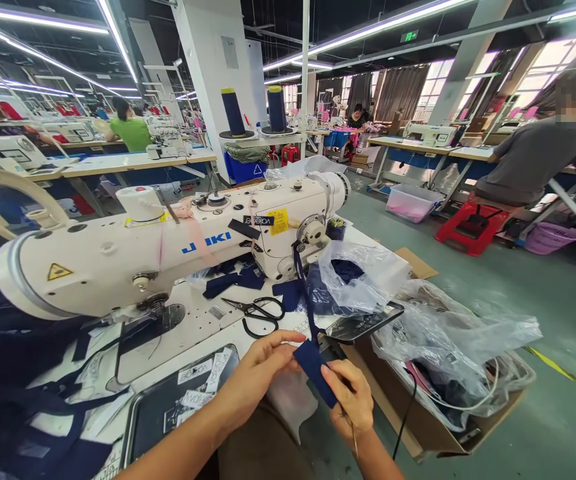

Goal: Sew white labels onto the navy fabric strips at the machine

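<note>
A small navy fabric strip is pinched between both my hands near the front of the sewing table. My left hand holds its upper end, fingers closed on it. My right hand grips the lower end from the right. A navy strap runs up from the piece toward the white JUKI sewing machine. Black scissors lie on the machine bed just beyond my hands. More navy pieces lie behind them.
A dark tray with printed labels sits by my left forearm. A cardboard box with plastic bags and cables stands to the right, a control panel at its edge. Navy cloth piles at the left. Other people sit at distant tables.
</note>
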The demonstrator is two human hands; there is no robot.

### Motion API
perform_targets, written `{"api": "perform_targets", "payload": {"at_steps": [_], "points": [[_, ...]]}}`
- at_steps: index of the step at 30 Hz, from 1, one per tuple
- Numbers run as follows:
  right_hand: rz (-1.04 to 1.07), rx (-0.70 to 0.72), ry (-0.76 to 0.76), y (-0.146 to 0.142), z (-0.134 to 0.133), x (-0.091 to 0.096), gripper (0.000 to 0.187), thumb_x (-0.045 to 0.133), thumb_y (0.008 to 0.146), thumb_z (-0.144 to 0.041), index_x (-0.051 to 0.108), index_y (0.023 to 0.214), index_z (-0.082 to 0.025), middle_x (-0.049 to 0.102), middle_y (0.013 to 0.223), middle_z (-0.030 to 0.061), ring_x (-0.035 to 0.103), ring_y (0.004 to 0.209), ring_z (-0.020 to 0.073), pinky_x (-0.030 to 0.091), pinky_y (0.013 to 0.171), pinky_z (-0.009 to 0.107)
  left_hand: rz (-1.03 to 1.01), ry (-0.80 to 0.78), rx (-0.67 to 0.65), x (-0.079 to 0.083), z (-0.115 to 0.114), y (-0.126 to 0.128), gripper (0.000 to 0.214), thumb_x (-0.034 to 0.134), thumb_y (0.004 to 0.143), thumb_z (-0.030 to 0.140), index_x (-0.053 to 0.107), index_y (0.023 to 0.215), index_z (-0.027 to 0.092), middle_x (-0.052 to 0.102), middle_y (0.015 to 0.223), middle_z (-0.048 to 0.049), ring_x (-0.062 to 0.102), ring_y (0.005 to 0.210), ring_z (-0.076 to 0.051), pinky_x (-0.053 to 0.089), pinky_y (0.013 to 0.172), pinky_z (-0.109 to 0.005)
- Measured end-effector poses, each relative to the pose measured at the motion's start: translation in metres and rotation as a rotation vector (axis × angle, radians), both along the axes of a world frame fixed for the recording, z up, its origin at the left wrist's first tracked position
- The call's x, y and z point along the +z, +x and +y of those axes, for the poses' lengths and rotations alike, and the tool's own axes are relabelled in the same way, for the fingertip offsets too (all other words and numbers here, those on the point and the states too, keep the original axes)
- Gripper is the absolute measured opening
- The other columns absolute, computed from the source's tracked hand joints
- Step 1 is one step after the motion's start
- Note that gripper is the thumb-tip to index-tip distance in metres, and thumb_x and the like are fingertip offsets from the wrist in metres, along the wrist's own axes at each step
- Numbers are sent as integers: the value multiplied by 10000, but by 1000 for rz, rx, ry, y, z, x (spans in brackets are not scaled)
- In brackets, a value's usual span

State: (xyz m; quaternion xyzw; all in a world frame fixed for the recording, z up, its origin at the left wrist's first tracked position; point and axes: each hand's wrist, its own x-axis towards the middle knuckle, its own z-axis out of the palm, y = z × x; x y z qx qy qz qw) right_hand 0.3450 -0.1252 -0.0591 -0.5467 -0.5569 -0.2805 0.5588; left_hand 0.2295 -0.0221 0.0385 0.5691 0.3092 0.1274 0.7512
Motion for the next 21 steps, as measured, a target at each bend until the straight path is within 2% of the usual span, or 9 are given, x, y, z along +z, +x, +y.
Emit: {"api": "perform_targets", "payload": {"at_steps": [6, 11, 13, 15, 18, 21], "points": [[-22, -24, 12, 3, -3, 1, 481, 341, 785, -27, 487, 1197, -229, 546, 800, 61, 553, 687, 146, 458, 580, 259, 26, 87, 3, 0, -3, 3, 263, 509, 731, 297, 583, 953, 175, 634, 775, -32, 581, 778, -155, 416, 774, -286], [-54, 11, 7, 5, -6, 3, 438, 322, 814, -65, 481, 1203, -189, 546, 811, 75, 554, 713, 152, 455, 588, 267, 34, 357, 13, 1, -11, 10, 378, 603, 616, 198, 565, 993, 197, 610, 747, 7, 546, 702, -122, 421, 681, -235], [-51, 56, 15, 4, -9, 3, 405, 332, 829, -88, 497, 1185, -187, 554, 803, 74, 555, 709, 150, 457, 590, 267, 52, 482, 38, 0, -12, 15, 241, 603, 612, 204, 621, 851, 191, 607, 687, 13, 540, 678, -125, 419, 678, -233], [-5, 143, 2, 4, -14, 0, 370, 366, 830, -104, 524, 1152, -192, 569, 797, 69, 562, 703, 148, 463, 601, 269, 79, 517, 29, -3, -11, 19, 83, 578, 641, 240, 624, 649, 172, 597, 604, 8, 534, 617, -124, 420, 637, -231], [290, 231, -55, 6, -27, -8, 295, 453, 798, -109, 595, 1030, -224, 588, 785, 47, 570, 687, 145, 460, 575, 256, 74, 375, 5, -14, -9, 26, 173, 557, 654, 280, 559, 529, 160, 569, 505, 15, 517, 500, -108, 416, 546, -225], [890, 199, -48, 13, -41, -16, 132, 519, 780, -176, 639, 828, -201, 550, 635, 3, 491, 495, 88, 391, 431, 200, 46, 276, 27, -33, -11, 34, 184, 564, 641, 307, 538, 539, 156, 559, 481, 23, 510, 439, -101, 414, 502, -226]]}}
